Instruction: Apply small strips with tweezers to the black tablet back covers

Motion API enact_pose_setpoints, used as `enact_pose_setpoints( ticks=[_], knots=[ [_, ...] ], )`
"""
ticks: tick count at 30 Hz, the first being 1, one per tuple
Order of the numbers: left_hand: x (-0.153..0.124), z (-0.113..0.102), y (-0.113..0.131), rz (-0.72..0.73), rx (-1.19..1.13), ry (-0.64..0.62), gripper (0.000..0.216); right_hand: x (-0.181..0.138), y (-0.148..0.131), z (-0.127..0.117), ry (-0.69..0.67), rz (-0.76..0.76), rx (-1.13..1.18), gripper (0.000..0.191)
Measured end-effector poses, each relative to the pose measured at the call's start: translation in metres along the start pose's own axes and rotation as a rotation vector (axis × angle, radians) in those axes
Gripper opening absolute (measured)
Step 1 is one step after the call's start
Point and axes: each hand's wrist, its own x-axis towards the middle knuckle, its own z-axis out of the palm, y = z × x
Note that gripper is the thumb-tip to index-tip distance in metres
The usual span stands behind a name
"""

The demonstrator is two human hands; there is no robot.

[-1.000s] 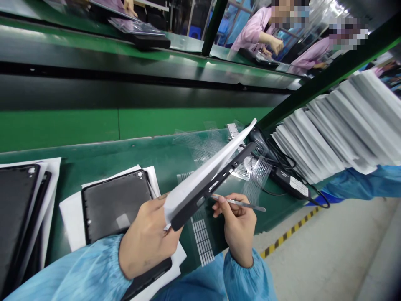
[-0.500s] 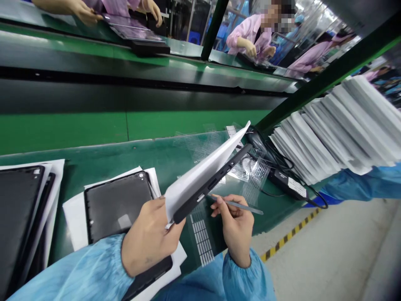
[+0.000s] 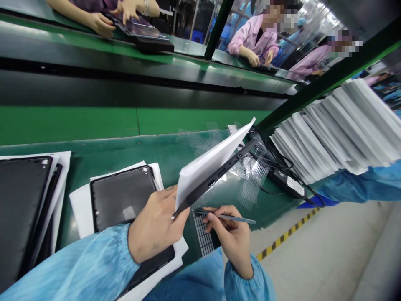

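Above a glossy green workbench, a tilted black tablet-like shell and white paper are pinched in the left hand. The right hand, over a clear sheet of pale strips, pinches slim metal tweezers, seemingly picking one; lifting demands steadiness.

Worn on head, looking forward and down from close above left hand and right hand. Wide, tilted sideways; reaching across green bench to co-worker in pink at far side, down to floor at right.
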Motion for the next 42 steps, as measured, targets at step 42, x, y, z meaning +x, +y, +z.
enact_pose_setpoints(
  ticks=[42],
  knots=[
    [-0.009, 0.008, -0.010, -0.061, 0.087, 0.027, 0.012, -0.005, -0.007, -0.011, 0.069, 0.010, 0.100, 0.018]
  ],
)
